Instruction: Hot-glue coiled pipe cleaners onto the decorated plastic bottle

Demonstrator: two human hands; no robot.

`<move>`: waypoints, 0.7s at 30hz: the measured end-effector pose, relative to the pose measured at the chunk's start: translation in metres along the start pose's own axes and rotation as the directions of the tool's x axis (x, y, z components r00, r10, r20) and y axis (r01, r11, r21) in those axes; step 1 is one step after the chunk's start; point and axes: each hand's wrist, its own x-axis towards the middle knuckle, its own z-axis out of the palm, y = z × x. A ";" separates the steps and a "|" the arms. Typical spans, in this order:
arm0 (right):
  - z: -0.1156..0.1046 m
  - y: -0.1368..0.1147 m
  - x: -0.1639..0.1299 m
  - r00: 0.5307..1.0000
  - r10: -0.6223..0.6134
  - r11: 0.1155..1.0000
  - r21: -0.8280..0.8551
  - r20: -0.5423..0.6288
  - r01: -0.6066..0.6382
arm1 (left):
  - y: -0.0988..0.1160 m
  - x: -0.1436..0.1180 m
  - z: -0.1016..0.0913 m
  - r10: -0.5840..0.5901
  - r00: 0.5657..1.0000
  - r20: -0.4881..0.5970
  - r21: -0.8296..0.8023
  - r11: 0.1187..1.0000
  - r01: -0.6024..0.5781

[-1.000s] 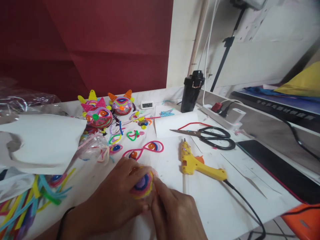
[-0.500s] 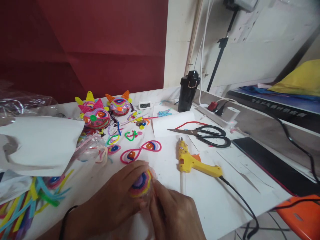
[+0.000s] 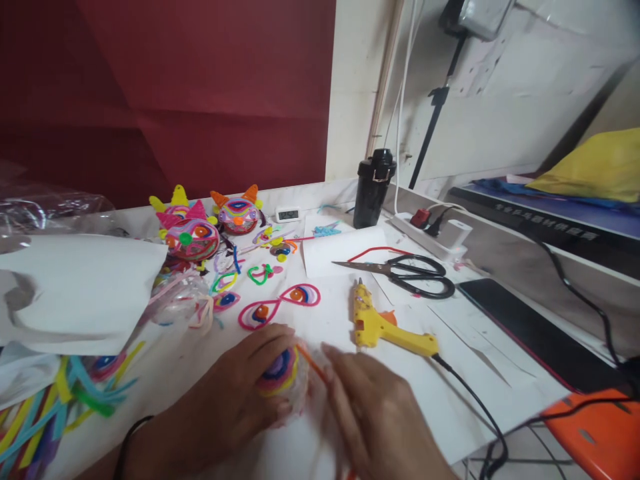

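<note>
A: What's the left hand (image 3: 235,400) doing?

B: It cups a round ball (image 3: 281,373) wound in pink, purple, blue and yellow rings, fingers curled over its top and near side. The ball sits low on the table (image 3: 430,400), near the front edge, between the two hands.

A: And the right hand (image 3: 385,420)?

B: Just beside the ball, palm down, fingers stretched toward it. An orange strand (image 3: 313,360) runs from the ball's right side under those fingers. Whether they pinch it I cannot tell; the hand looks loosely extended, not clenched.

A: What lies around?

B: A yellow glue gun (image 3: 385,327) lies just past the right hand, its black cord trailing off the table. Black scissors (image 3: 410,275) lie beyond it on white paper. A pink loop (image 3: 277,305) with two eyes lies just above the ball. Farther back stand two finished heads (image 3: 215,223) with ears, and a black bottle (image 3: 373,189). A heap of loose strands (image 3: 60,407) lies at the left.
</note>
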 end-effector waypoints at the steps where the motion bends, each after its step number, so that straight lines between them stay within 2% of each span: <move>1: -0.008 0.011 0.000 0.999 -0.016 0.999 -0.053 -0.039 0.014 | 0.000 -0.001 0.000 -0.015 1.000 0.003 0.005 1.000 0.015; 2: -0.015 0.023 -0.001 0.998 -0.039 0.993 -0.115 -0.056 0.033 | -0.001 -0.001 0.000 -0.024 1.000 0.002 0.004 1.000 0.024; 4: -0.028 0.050 -0.001 0.998 -0.062 0.955 -0.290 -0.015 0.055 | 0.000 -0.001 0.000 -0.036 0.999 0.000 -0.008 0.999 0.036; 6: -0.036 0.076 0.000 0.996 -0.029 0.917 -0.395 0.085 0.061 | 0.000 -0.001 0.000 -0.036 0.999 -0.005 -0.016 0.999 0.036; 7: -0.038 0.086 0.001 0.987 -0.009 0.915 -0.396 0.158 0.072 | 0.000 0.000 0.000 -0.038 0.999 -0.005 -0.018 0.999 0.038; 9: -0.039 0.099 0.005 0.974 0.002 0.919 -0.384 0.229 0.089 | -0.001 0.000 0.000 -0.040 0.999 0.004 -0.024 0.999 0.040; 13: -0.038 0.103 0.017 0.955 -0.018 0.934 -0.335 0.295 0.121 | -0.002 -0.001 0.006 -0.059 0.997 -0.040 -0.033 0.998 0.058; 16: -0.043 0.103 0.019 0.957 -0.019 0.947 -0.300 0.290 0.110 | -0.004 -0.004 0.010 -0.085 0.992 -0.093 -0.023 0.996 0.083; 18: -0.050 0.106 0.014 0.970 -0.009 0.954 -0.289 0.244 0.082 | -0.005 -0.004 0.010 -0.075 0.995 -0.071 -0.010 0.997 0.074; 20: -0.060 0.108 0.002 0.986 0.022 0.979 -0.205 0.164 0.012 | -0.004 -0.004 0.008 -0.067 0.997 -0.028 0.004 0.998 0.067; 21: -0.065 0.107 -0.005 0.991 0.062 0.995 -0.087 0.118 -0.052 | -0.003 -0.004 0.007 -0.063 0.998 -0.012 0.006 0.998 0.063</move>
